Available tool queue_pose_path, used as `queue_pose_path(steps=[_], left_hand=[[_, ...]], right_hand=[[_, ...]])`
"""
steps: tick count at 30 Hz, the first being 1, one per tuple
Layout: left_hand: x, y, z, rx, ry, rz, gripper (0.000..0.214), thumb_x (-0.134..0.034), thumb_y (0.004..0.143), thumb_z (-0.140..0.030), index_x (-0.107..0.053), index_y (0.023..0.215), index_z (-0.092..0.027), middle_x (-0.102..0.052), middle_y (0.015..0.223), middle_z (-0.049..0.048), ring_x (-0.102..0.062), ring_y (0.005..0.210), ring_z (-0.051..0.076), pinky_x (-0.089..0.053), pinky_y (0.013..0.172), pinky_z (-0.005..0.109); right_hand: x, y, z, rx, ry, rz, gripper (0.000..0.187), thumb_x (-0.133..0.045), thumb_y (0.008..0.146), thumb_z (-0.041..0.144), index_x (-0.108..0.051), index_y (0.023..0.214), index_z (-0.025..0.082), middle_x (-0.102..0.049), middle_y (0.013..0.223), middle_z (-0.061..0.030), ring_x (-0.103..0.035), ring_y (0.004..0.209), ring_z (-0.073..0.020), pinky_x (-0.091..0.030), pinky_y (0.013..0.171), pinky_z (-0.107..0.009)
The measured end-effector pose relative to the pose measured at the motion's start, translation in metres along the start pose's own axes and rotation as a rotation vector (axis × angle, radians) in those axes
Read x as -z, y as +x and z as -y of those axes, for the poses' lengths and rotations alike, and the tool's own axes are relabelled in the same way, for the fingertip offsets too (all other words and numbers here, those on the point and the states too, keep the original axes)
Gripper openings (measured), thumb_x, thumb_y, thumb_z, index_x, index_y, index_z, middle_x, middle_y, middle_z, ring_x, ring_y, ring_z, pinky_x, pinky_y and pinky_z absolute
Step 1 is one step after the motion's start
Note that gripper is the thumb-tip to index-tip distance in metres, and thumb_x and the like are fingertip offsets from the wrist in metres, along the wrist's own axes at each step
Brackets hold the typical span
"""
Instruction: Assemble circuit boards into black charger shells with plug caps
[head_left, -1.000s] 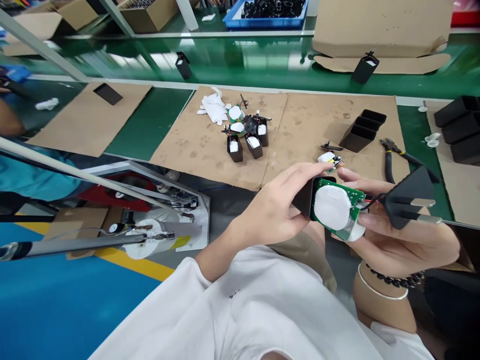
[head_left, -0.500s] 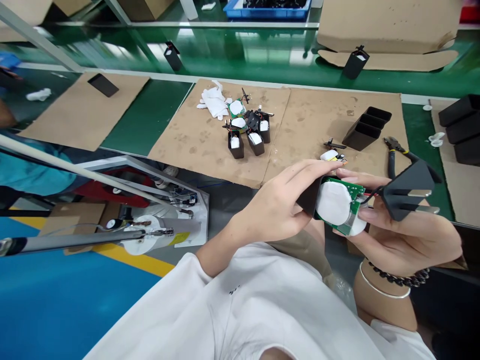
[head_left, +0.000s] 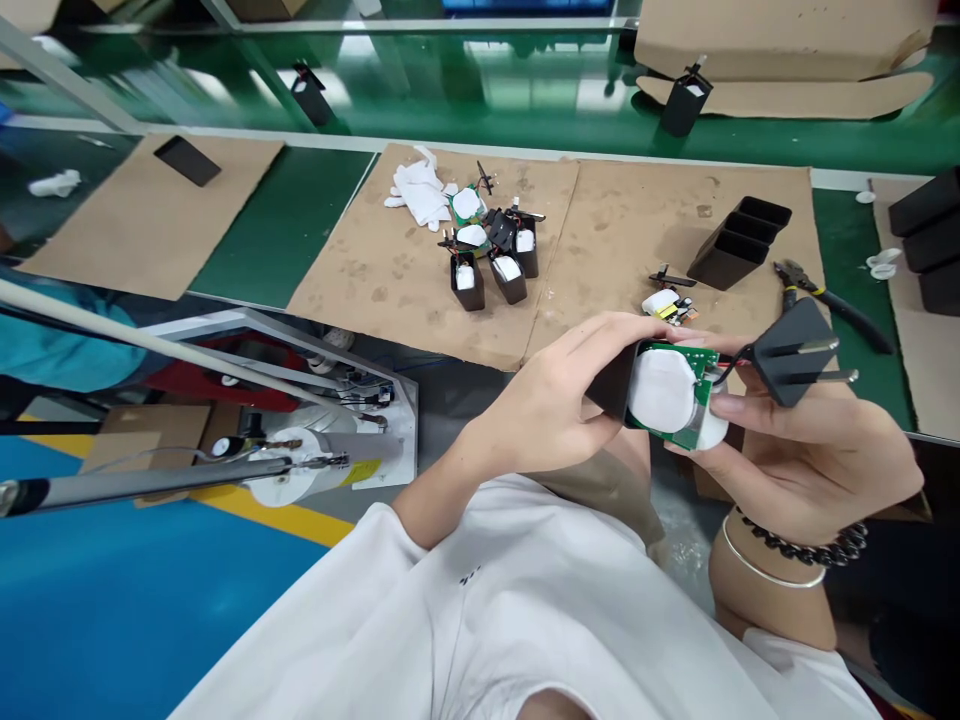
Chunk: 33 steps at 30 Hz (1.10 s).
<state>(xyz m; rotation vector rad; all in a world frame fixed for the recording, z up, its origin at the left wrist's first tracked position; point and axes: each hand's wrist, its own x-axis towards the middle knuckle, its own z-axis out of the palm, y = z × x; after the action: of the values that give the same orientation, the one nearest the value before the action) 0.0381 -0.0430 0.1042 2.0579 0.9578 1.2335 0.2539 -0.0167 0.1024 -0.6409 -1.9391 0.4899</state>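
Wrapped around a black plastic housing [head_left: 613, 385] is my left hand [head_left: 551, 400], near the table's front edge. My right hand [head_left: 810, 440] grips a green circuit board [head_left: 686, 437] with a white pad on it, partly inside the housing's open end. From the board, thin wires run to a black plug piece [head_left: 795, 350] with two metal prongs, which hangs over my right fingers. Behind my hands another board [head_left: 667, 305] with white and yellow parts lies on the cardboard [head_left: 622, 230]. Three empty black housings [head_left: 739, 245] stand together there, with pliers [head_left: 836, 300] to their right.
Several filled housings and boards [head_left: 495, 255] cluster mid-table beside white gloves [head_left: 421, 190]. Single housings stand on the green belt [head_left: 480, 90] behind. One black housing [head_left: 187, 160] lies on the left cardboard. A metal frame with a white cylinder [head_left: 322, 460] is at my left.
The plug piece has tipped and shifted left, uncovering more of the pliers. The board seems about as far into the housing as before. The view has shifted slightly.
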Motion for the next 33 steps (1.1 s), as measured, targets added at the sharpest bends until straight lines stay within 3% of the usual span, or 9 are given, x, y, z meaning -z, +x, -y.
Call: queue_pose_path(steps=[3,8,12,19,25,27,31,33], left_hand=[[0.000,-0.001,0.002,0.001,-0.012,-0.002,0.059,-0.057,0.079,-0.005,-0.053,0.136,-0.023,-0.063,0.137,0.0086,-0.062,0.129,0.026,-0.055,0.107,0.040],[0.001,0.000,0.001,0.002,-0.021,0.005,0.059,-0.059,0.079,-0.006,-0.054,0.135,-0.025,-0.064,0.135,0.0075,-0.063,0.127,0.027,-0.055,0.106,0.041],[0.001,0.001,-0.003,0.032,-0.023,0.019,0.057,-0.063,0.081,-0.007,-0.055,0.134,-0.025,-0.065,0.134,0.0075,-0.064,0.126,0.028,-0.055,0.106,0.041],[0.000,0.001,-0.001,0.032,-0.025,0.006,0.055,-0.062,0.081,-0.006,-0.056,0.133,-0.024,-0.065,0.133,0.0072,-0.064,0.124,0.026,-0.056,0.104,0.038],[-0.009,0.001,0.014,0.053,-0.044,-0.003,0.056,-0.063,0.077,-0.004,-0.056,0.130,-0.022,-0.066,0.131,0.0074,-0.064,0.125,0.024,-0.054,0.107,0.036],[-0.015,0.000,0.025,0.098,-0.096,-0.019,0.057,-0.065,0.075,-0.004,-0.056,0.129,-0.021,-0.066,0.133,0.0083,-0.064,0.125,0.024,-0.053,0.107,0.036],[-0.030,-0.001,0.047,0.277,-0.231,-0.082,0.058,-0.074,0.072,-0.012,-0.056,0.126,-0.017,-0.067,0.127,0.0097,-0.066,0.120,0.025,-0.054,0.103,0.035],[-0.036,-0.001,0.055,0.368,-0.310,-0.106,0.059,-0.079,0.071,-0.018,-0.055,0.126,-0.016,-0.069,0.124,0.0095,-0.068,0.116,0.025,-0.055,0.100,0.034]], right_hand=[[0.001,0.001,0.003,0.041,0.053,0.044,0.009,-0.076,0.085,0.025,-0.069,0.090,0.025,-0.076,0.096,-0.0111,-0.076,0.103,-0.0280,-0.064,0.087,-0.046],[0.001,-0.003,0.005,0.033,0.008,0.037,0.010,-0.071,0.091,0.035,-0.067,0.089,0.027,-0.074,0.092,-0.0097,-0.076,0.099,-0.0259,-0.063,0.080,-0.042],[0.000,-0.005,0.006,0.002,0.024,0.037,0.009,-0.067,0.094,0.037,-0.067,0.093,0.027,-0.074,0.102,-0.0121,-0.075,0.105,-0.0258,-0.063,0.084,-0.043],[0.003,-0.006,0.006,0.041,0.044,0.082,0.011,-0.073,0.089,0.023,-0.067,0.097,0.025,-0.073,0.111,-0.0156,-0.074,0.110,-0.0296,-0.064,0.081,-0.041],[0.000,0.000,0.007,0.081,-0.094,0.121,0.021,-0.075,0.085,0.015,-0.067,0.102,0.023,-0.072,0.101,-0.0106,-0.073,0.088,-0.0228,-0.061,0.068,-0.034],[-0.005,0.003,0.003,0.050,-0.141,0.149,0.021,-0.074,0.086,0.015,-0.066,0.103,0.023,-0.072,0.101,-0.0090,-0.073,0.095,-0.0241,-0.062,0.075,-0.036],[-0.016,0.006,-0.017,-0.069,-0.131,0.168,0.021,-0.075,0.087,0.021,-0.069,0.107,0.025,-0.059,0.141,-0.0126,-0.059,0.134,-0.0326,-0.056,0.107,-0.050],[-0.020,0.006,-0.029,-0.077,-0.115,0.167,0.023,-0.077,0.087,0.028,-0.072,0.109,0.027,-0.052,0.151,-0.0115,-0.055,0.139,-0.0336,-0.052,0.113,-0.051]])
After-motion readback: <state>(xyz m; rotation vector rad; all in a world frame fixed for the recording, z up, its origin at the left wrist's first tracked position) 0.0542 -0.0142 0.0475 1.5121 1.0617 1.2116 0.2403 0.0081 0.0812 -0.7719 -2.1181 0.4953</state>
